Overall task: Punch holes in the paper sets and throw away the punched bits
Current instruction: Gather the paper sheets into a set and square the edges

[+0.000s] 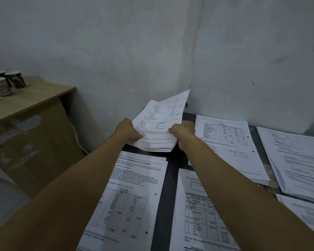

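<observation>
Both my arms reach forward to a thick set of printed paper (159, 124) at the far corner of the dark table (168, 182). My left hand (128, 131) grips its left edge, thumb on the top sheet. My right hand (182, 132) grips its right edge. The set is tilted, its far end raised toward the wall. Nearer me lies a paper set (132, 196) with two punched holes along its right edge. A second punched set (230, 145) lies to the right. No hole punch is in view.
More paper sets lie at front centre (198, 214) and far right (297, 160). A wooden side table (31, 100) stands to the left with several dark cups (6, 82) on top. Grey walls meet in a corner just behind the held set.
</observation>
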`<action>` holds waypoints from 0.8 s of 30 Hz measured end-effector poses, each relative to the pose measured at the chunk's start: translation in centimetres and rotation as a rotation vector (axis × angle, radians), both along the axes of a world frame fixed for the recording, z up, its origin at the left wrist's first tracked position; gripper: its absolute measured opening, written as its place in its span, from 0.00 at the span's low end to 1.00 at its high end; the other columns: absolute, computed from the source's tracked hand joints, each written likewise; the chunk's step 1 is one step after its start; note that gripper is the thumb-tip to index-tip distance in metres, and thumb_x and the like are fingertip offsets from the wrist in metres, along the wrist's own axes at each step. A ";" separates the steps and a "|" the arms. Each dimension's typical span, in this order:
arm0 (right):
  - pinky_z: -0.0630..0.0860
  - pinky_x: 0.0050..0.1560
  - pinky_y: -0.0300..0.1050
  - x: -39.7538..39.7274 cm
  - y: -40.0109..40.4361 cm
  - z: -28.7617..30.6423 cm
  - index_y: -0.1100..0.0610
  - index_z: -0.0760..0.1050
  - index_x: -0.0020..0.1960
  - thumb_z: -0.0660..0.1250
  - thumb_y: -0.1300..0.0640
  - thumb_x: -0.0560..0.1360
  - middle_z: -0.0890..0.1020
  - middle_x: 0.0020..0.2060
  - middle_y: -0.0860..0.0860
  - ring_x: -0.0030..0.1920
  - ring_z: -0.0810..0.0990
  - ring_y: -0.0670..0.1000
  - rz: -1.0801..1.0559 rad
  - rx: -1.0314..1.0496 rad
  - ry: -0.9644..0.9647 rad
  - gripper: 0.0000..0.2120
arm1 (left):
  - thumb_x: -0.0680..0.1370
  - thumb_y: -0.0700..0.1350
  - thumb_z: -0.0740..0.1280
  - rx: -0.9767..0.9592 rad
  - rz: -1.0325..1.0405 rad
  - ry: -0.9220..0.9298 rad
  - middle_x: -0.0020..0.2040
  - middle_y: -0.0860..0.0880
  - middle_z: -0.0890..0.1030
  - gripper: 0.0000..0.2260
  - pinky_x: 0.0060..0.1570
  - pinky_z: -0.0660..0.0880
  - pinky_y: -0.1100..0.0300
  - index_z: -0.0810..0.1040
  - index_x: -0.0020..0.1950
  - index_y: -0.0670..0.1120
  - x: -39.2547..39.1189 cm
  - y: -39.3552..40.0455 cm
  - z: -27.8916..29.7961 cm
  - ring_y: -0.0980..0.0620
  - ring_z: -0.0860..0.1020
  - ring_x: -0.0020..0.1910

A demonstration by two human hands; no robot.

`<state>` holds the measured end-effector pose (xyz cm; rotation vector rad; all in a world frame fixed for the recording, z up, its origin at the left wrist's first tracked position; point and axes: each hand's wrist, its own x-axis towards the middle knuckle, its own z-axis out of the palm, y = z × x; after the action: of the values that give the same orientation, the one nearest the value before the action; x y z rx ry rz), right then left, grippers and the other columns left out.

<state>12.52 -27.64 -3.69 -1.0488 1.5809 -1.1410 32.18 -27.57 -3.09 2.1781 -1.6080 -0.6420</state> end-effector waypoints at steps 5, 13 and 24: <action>0.77 0.31 0.31 -1.4 1.6 2.2 0.52 0.79 0.43 0.71 0.70 0.73 0.81 0.39 0.45 0.40 0.81 0.45 0.092 -0.134 -0.075 0.12 | 0.74 0.48 0.77 -0.045 0.013 0.314 0.48 0.48 0.78 0.17 0.38 0.73 0.61 0.75 0.54 0.42 0.6 0.4 1.1 0.53 0.76 0.40; 0.81 0.40 0.37 -6.6 4.4 7.2 0.54 0.82 0.53 0.76 0.66 0.72 0.85 0.45 0.46 0.43 0.84 0.45 0.171 -0.234 -0.119 0.13 | 0.73 0.48 0.77 -0.385 -0.025 0.823 0.48 0.50 0.86 0.13 0.40 0.83 0.60 0.80 0.53 0.44 -1.7 2.4 5.0 0.53 0.86 0.41; 0.81 0.56 0.52 -16.4 10.7 12.2 0.58 0.82 0.58 0.75 0.66 0.72 0.86 0.53 0.53 0.53 0.85 0.54 0.173 -0.296 -0.075 0.15 | 0.75 0.40 0.75 -0.483 -0.374 1.023 0.53 0.47 0.86 0.11 0.50 0.83 0.48 0.82 0.57 0.46 -10.3 6.8 12.1 0.46 0.86 0.50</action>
<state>-3.88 -16.95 8.50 -1.2933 1.2603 -1.3032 21.92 -20.76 8.98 0.9140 -1.3495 -1.0886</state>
